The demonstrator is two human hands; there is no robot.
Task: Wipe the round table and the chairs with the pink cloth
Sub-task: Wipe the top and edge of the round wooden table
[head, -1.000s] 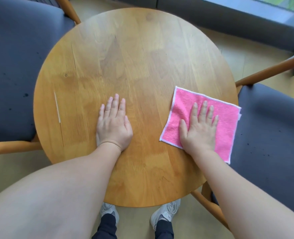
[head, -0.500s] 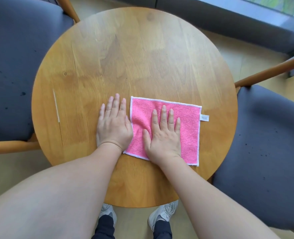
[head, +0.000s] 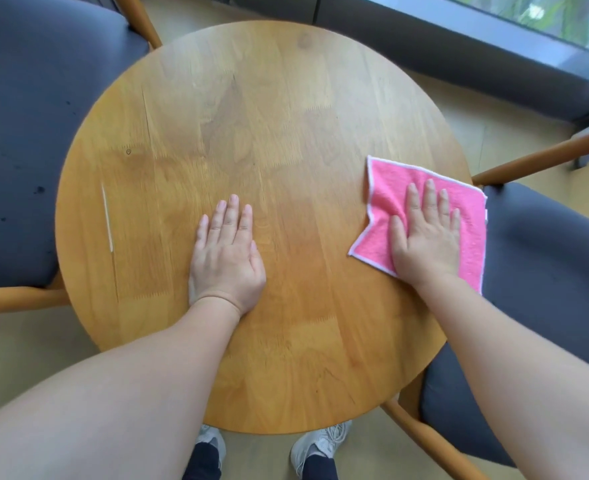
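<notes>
One round tabletop, two dark-cushioned chairs flanking it, one pink cloth. My two hands lie well apart: left hand flat, fingers straight, near the tabletop's centre, holding nothing; right hand pressing flat on the cloth at the tabletop's right edge, cloth overhanging toward the right chair. One thin pale streak near the tabletop's left edge.

Both forearms are bare, with no sleeves in view, and there is no watch, ring or bracelet on the left hand or the right hand. The nails are short and plain. Below the tabletop edge, dark trouser legs end in light grey sneakers with white laces.
</notes>
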